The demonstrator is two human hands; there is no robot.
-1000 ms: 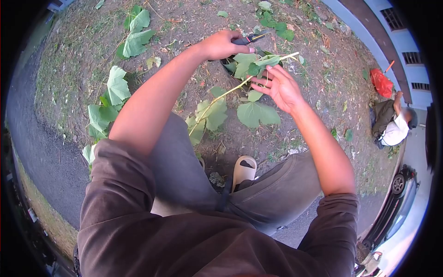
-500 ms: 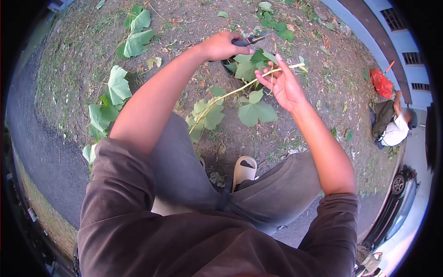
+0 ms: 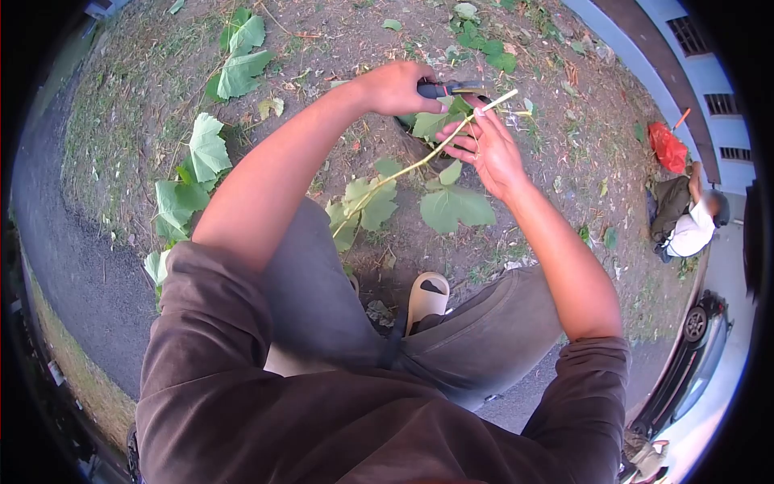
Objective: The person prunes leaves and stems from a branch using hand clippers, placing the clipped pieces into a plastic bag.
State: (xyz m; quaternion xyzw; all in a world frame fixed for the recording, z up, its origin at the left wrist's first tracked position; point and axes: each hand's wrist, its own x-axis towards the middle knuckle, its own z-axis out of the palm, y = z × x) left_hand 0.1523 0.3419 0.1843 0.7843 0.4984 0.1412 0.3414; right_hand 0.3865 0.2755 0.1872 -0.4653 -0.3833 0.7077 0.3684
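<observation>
- Ground [image 3: 564,202]: bare soil with dry litter and thin grass. A paved path runs along the 9 o'clock edge of the view.
- Trousers [image 3: 339,306]: grey, knees bent; the person is crouched over the work.
- Cut branches [image 3: 201,153]: broad lobed leaves lying on the ground at 9 o'clock of the hands, well apart from them.
- Second person [image 3: 685,218]: crouched at the 3 o'clock edge, not involved.
- Leafy stem [image 3: 403,168]: held clear of the ground, running from a pale cut tip at 1 o'clock down to 7 o'clock, with leaves hanging off it. Judged light, green and whippy, with soft leaves that tear easily. Best gripped on the bare stem between leaf stalks, never by the leaves.
- Right hand [image 3: 488,149]: fingers closed round the upper stem, just below the cut tip.
- Left hand [image 3: 403,87]: clenched on the dark handles of the pruning shears, just beside the right hand at its 11 o'clock.
- Sandal [image 3: 426,294]: pale, at 6 o'clock of the hands.
- Pruning shears [image 3: 453,87]: blades hidden among leaves; contact with the stem cannot be determined.
</observation>
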